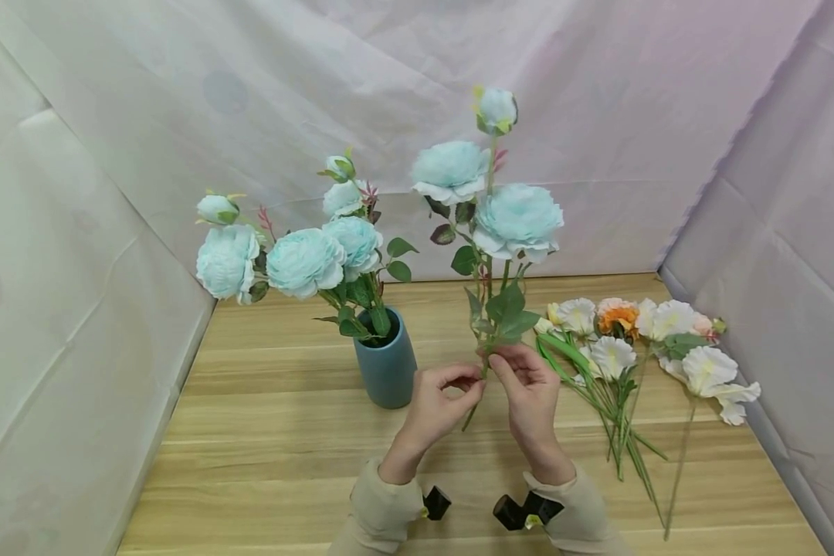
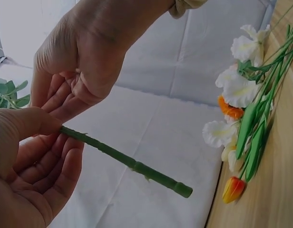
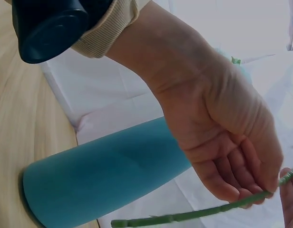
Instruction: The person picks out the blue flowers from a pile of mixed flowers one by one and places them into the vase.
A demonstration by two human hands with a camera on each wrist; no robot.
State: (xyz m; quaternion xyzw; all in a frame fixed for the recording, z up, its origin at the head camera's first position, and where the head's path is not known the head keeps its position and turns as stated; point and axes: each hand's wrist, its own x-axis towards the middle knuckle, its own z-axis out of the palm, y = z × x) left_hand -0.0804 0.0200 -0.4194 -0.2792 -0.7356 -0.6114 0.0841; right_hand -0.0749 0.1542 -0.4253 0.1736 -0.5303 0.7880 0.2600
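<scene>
In the head view my left hand (image 1: 439, 405) and right hand (image 1: 533, 394) both pinch the green stem (image 1: 469, 415) of an artificial flower spray. The spray carries two large pale blue blooms (image 1: 520, 220), a bud at its top and green leaves, and stands nearly upright. The left wrist view shows the stem's cut end (image 2: 184, 190) sticking out bare past the left thumb. Left of the hands, a blue vase (image 1: 387, 374) stands upright, holding similar pale blue flowers (image 1: 306, 262). Only fingers of the right hand show at the edge of the right wrist view.
On the table's right side lie several artificial flowers, among them white blooms (image 1: 709, 371), an orange flower (image 1: 618, 318) and a red-yellow tulip (image 2: 233, 190). Their long stems point toward the front. Pale cloth (image 1: 306, 69) hangs behind and at both sides of the wooden table (image 1: 250, 463).
</scene>
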